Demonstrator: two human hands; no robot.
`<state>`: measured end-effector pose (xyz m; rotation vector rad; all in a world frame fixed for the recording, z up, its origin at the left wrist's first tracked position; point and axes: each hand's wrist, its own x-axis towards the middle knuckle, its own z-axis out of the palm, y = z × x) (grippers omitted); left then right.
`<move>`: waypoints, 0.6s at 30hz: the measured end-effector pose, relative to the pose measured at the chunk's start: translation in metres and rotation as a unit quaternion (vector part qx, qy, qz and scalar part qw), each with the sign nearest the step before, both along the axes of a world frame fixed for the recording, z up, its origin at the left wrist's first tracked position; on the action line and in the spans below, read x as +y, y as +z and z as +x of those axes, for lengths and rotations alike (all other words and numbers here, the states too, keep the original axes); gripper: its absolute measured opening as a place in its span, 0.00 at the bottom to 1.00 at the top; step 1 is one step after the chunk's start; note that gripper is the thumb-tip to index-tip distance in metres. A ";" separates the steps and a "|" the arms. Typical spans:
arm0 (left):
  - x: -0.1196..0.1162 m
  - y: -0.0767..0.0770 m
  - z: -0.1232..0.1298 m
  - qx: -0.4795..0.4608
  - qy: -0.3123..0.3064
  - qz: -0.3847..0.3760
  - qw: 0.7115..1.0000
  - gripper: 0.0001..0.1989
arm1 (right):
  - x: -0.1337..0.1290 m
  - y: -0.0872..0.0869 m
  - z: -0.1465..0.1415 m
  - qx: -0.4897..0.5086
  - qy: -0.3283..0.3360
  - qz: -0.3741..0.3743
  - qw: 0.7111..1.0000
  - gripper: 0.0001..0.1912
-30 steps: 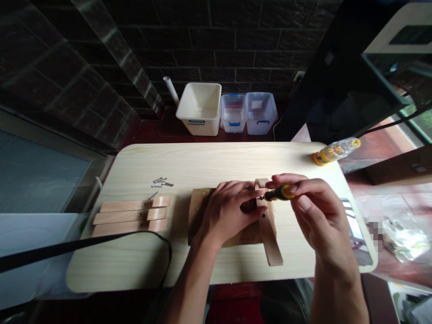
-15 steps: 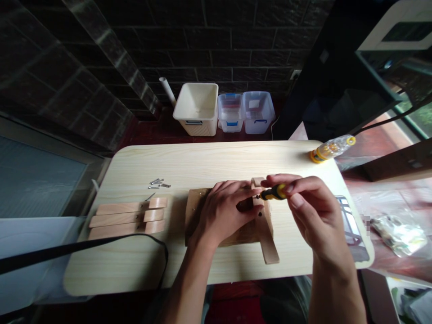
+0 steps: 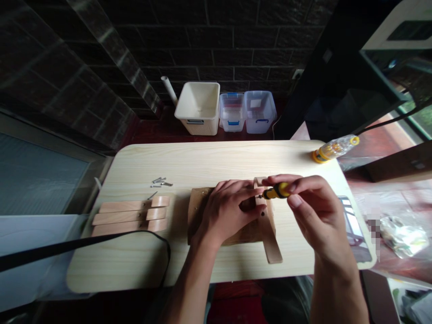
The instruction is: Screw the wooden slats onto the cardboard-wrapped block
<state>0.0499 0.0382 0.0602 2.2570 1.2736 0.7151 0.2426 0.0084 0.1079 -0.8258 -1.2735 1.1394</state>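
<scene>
My left hand (image 3: 222, 213) lies spread over a brown block (image 3: 195, 213), its thumb and index fingertips touching a wooden strip (image 3: 270, 240) with a curved far end. A dark hole shows in the strip below the thumb. My right hand (image 3: 312, 207) is closed on a short yellow and black screwdriver (image 3: 275, 191). The screwdriver points left, its tip at a dark screw head (image 3: 259, 196) on the strip. Most of the block is hidden under my left hand.
Several similar wooden pieces (image 3: 123, 218) lie at the left of the table (image 3: 216, 159), with several loose screws (image 3: 162, 182) behind them. A clear-and-yellow bottle-shaped container (image 3: 335, 148) stands at the back right; a dark reflective phone-like slab (image 3: 356, 234) lies at the right. Bins (image 3: 199, 123) stand beyond.
The whole view has shifted slightly. Both hands keep their places on the work, and the screwdriver stays at the same screw.
</scene>
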 end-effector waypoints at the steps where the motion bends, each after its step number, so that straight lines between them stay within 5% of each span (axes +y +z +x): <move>1: 0.000 0.001 0.000 0.002 0.000 -0.002 1.000 0.14 | 0.000 0.000 -0.001 0.000 0.002 0.002 1.000 0.12; 18: -0.001 0.001 -0.001 0.004 -0.001 -0.008 1.000 0.13 | 0.004 -0.003 -0.004 -0.016 0.006 0.021 1.000 0.15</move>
